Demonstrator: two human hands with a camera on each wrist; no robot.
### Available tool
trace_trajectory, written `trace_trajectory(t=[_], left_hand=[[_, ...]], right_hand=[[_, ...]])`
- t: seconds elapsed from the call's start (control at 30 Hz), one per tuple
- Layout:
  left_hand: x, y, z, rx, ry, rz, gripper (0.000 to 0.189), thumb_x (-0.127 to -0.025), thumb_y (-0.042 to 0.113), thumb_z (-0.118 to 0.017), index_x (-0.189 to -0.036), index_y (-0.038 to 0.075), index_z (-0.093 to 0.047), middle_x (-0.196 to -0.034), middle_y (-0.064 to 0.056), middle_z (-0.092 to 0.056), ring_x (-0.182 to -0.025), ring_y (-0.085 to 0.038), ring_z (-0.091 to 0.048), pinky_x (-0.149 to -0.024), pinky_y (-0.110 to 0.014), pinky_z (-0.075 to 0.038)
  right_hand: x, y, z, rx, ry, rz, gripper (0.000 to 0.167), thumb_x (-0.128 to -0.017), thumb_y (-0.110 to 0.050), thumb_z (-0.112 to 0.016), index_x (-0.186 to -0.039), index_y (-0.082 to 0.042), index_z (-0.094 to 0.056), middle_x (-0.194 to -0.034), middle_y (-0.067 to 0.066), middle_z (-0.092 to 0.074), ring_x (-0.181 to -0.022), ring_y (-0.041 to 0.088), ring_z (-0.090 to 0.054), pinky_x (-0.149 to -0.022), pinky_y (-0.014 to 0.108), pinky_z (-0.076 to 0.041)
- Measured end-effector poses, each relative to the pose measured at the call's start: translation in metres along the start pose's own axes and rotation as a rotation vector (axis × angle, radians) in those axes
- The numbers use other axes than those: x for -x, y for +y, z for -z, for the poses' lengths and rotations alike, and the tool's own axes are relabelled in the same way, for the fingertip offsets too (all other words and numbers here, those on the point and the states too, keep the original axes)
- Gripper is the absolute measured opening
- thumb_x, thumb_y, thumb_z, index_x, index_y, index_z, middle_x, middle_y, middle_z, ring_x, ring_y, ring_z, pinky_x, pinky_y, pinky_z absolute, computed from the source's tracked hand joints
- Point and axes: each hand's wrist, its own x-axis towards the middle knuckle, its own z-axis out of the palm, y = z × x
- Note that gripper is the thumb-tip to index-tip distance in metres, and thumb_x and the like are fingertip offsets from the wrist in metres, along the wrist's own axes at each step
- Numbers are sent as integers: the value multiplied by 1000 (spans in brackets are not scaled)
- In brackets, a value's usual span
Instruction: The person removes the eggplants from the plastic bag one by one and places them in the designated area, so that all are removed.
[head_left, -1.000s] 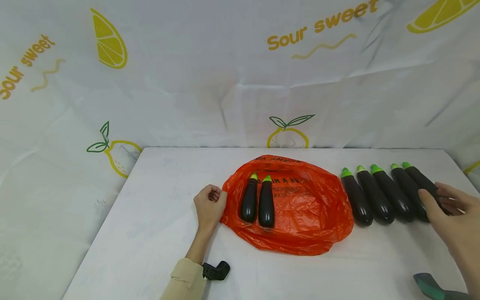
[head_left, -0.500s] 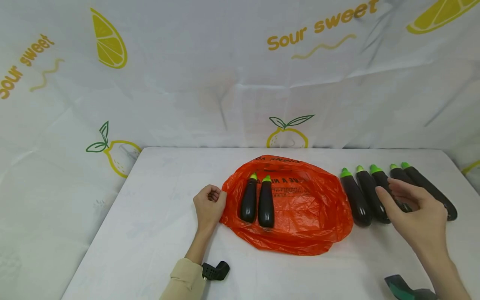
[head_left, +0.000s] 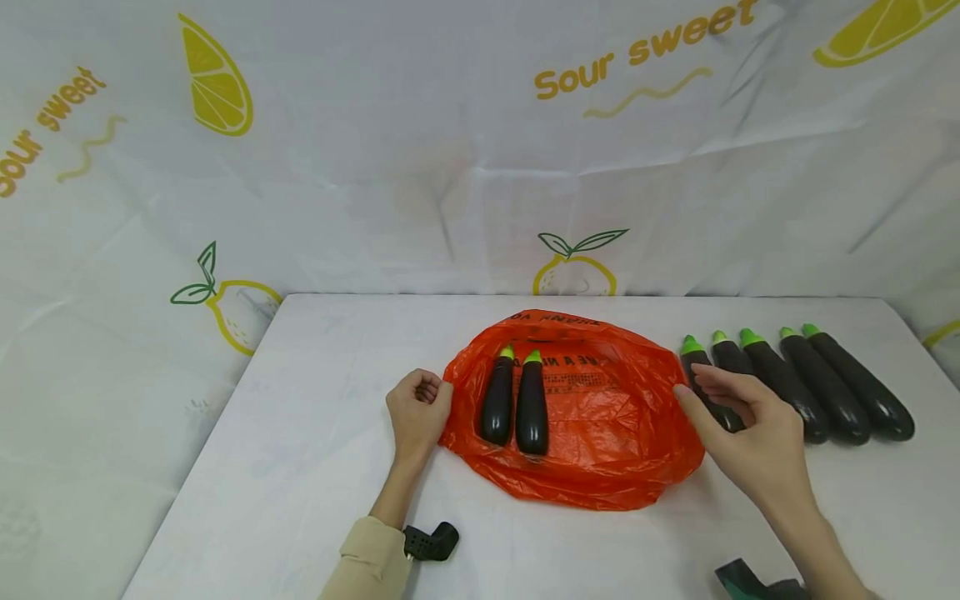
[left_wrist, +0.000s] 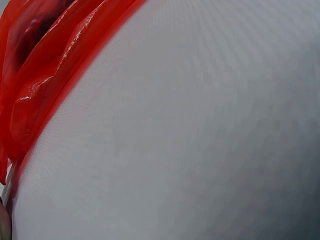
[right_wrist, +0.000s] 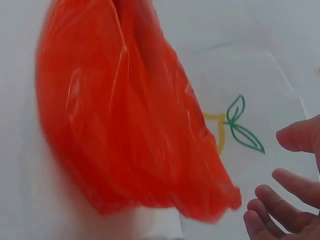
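A red plastic bag (head_left: 592,467) lies on the table with its mouth spread wide. Inside it, toward the left, two eggplants (head_left: 497,404) rest side by side. My left hand (head_left: 418,410) pinches the bag's left rim with curled fingers; only a bit of it shows in the left wrist view. At the bag's right edge hovers my right hand (head_left: 757,437), in front of the leftmost eggplant (head_left: 693,357) of a row. In the right wrist view its fingers (right_wrist: 282,207) are bent loosely and apart, holding nothing, beside the bag (right_wrist: 120,115).
Several dark eggplants (head_left: 855,379) with green stems lie in a slanted row on the right of the white table (head_left: 300,400). Behind the table hangs a white cloth (head_left: 375,167) with lemon prints. Dark wrist-camera mounts (head_left: 432,542) sit on the wrists.
My right hand has moved left across the eggplant row, from the far right end to the bag's right edge. The left hand and the bag have stayed in place.
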Motion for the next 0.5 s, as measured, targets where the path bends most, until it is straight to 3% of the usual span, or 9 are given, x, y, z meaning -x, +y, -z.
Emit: trace_trajectory(t=[0.07, 0.27, 0.5], left_hand=[[0, 0, 0, -2, 0, 2, 12, -81, 2, -63, -70, 5, -64, -61, -9, -57, -57, -12, -48, -55, -20, -44], [0, 1, 1, -4, 0, 10, 12, -82, 2, -63, -71, 5, -65, -62, -9, -57, -57, -12, -48, -55, -20, -45], [0, 0, 1, 2, 2, 0, 11, -81, 2, -63, -70, 5, -65, -62, -10, -57, -58, -12, -49, -56, -20, -45]], right_hand=[[2, -6, -5, -15, -20, 12, 39, -84, -7, -79, -122, -2, -71, -108, -34, -60, -93, -15, -57, -85, -4, -42], [6, -20, -20, -37, -75, 31, 39, -85, -8, -79, -122, 1, -70, -113, 12, -71, -93, -15, -56, -86, -3, -43], [11, -34, -40, -66, -132, 35, 39, -86, -9, -79, -122, 0, -70, -114, 18, -72, -95, -15, -53, -88, -3, -42]])
